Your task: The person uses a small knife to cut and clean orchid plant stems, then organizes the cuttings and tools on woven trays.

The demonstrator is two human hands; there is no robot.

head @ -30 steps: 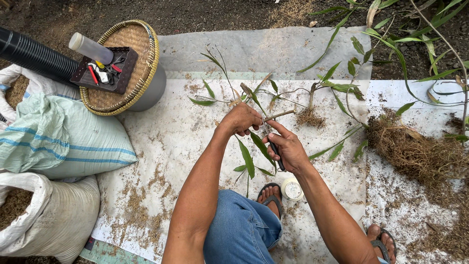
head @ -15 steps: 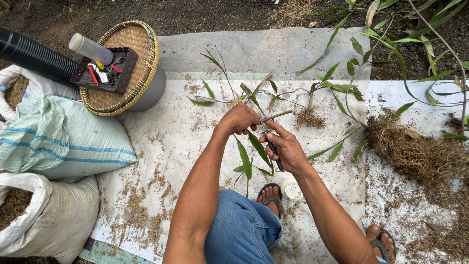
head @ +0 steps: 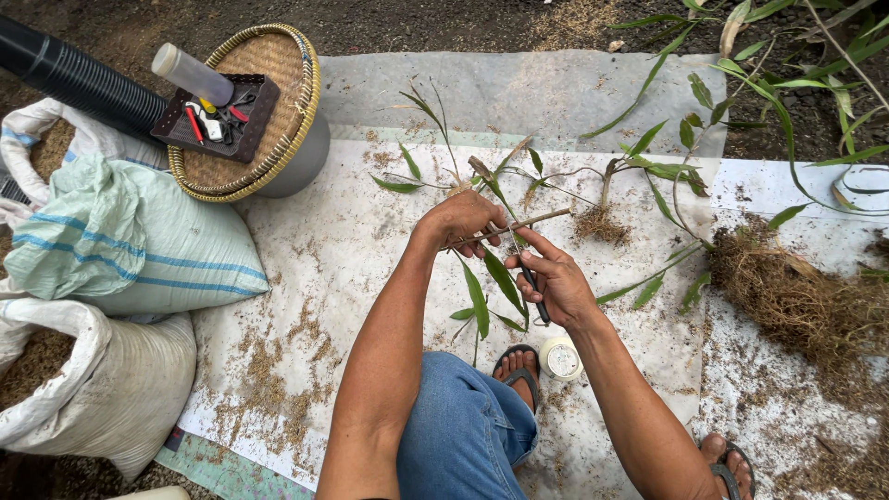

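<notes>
Left hand (head: 463, 220) pinches thin woody stem (head: 528, 222); right hand (head: 553, 282) grips dark-handled knife (head: 534, 292).

Dirt ground (head: 444, 23) w/ white tarp (head: 324, 241)

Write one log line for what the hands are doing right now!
left hand: holds thin cutting | right hand: holds dark-handled blade at the stem | leaves hang below | white sheet underneath
</notes>
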